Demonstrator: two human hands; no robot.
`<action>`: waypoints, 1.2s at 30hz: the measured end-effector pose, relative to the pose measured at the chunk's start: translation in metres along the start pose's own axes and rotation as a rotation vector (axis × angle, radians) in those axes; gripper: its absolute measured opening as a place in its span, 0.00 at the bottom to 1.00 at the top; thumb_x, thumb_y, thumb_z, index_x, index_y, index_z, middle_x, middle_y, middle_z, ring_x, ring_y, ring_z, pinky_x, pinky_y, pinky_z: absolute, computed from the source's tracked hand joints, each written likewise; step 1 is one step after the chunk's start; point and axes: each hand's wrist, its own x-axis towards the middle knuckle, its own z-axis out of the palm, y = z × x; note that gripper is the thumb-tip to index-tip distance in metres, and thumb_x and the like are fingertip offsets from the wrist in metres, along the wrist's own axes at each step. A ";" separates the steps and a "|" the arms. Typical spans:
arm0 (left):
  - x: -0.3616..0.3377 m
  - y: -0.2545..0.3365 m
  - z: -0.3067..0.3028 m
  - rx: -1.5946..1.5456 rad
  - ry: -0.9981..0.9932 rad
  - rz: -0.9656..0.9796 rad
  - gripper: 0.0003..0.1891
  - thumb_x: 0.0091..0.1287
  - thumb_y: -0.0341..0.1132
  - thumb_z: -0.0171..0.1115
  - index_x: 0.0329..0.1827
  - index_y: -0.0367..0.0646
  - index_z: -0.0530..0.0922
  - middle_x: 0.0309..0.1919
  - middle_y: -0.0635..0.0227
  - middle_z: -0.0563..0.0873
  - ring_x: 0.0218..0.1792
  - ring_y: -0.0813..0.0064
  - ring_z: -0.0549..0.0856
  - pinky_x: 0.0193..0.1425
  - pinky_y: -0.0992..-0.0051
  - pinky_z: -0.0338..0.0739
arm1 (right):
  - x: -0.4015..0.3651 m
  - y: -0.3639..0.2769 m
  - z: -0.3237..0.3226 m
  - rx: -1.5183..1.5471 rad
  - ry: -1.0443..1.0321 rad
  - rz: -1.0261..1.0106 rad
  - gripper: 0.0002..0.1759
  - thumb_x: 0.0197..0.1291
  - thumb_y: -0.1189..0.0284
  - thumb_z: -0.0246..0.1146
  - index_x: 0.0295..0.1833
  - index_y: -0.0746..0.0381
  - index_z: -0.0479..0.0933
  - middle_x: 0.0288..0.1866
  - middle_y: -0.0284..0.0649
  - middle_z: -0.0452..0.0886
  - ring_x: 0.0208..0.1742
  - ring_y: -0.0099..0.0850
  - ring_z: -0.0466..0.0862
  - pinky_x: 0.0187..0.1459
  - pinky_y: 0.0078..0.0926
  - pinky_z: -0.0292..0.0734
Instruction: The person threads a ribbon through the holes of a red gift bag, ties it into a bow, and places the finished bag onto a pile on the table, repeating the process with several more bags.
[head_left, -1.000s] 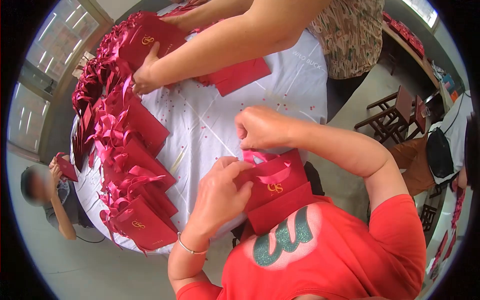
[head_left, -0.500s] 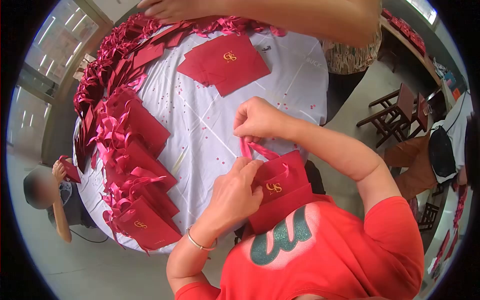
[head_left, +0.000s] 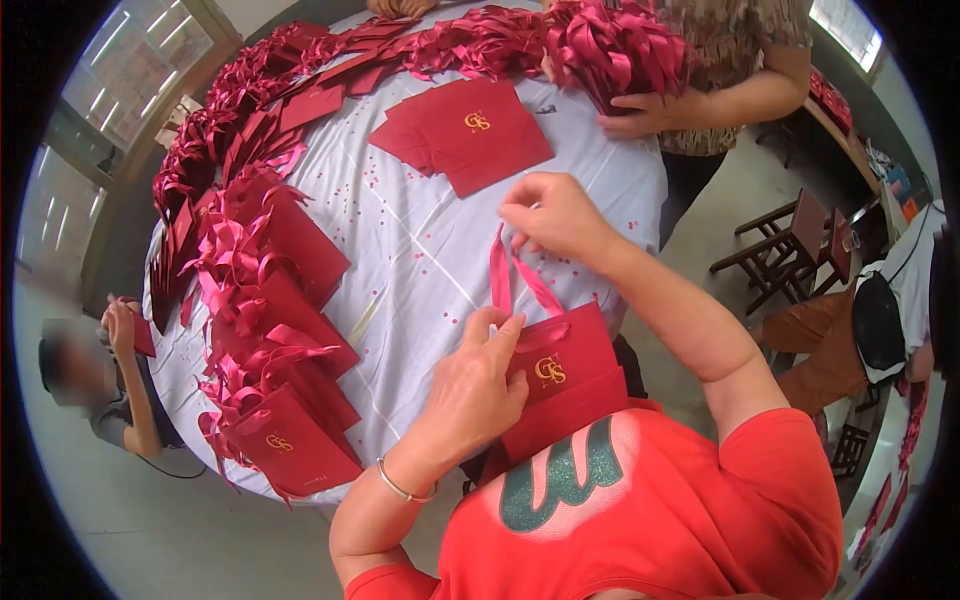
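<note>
A small red paper gift bag (head_left: pixel 565 372) with gold lettering leans against my shirt at the table's edge. My left hand (head_left: pixel 478 382) is closed on its upper left corner, the thumb lying over the front. A pink ribbon (head_left: pixel 540 290) rises in a loop from the top of the bag. The raised end of that ribbon is pinched by my right hand (head_left: pixel 562 220), above the bag; the fingertips partly hide it. A second red bag piece (head_left: pixel 585 398) shows below the lettering, against my shirt.
Rows of ribboned red bags (head_left: pixel 290 440) line the left side of the white-covered round table (head_left: pixel 400 300). Flat red bags (head_left: pixel 490 140) lie ahead. A co-worker's hand (head_left: pixel 650 112) holds a bundle of ribboned bags (head_left: pixel 615 50). Wooden stools (head_left: pixel 790 240) stand at right.
My right hand has moved up and slightly right, drawing the ribbon loop taller. My left hand stays on the bag. The co-worker's arm across the top has withdrawn, and a ribboned bundle now appears there.
</note>
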 end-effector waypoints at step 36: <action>0.013 -0.045 -0.020 0.258 0.413 0.060 0.11 0.57 0.29 0.65 0.44 0.38 0.80 0.37 0.54 0.84 0.41 0.51 0.82 0.48 0.59 0.75 | -0.032 -0.059 0.007 -0.539 -0.077 -0.862 0.08 0.53 0.70 0.71 0.34 0.63 0.83 0.31 0.44 0.84 0.33 0.40 0.86 0.35 0.32 0.80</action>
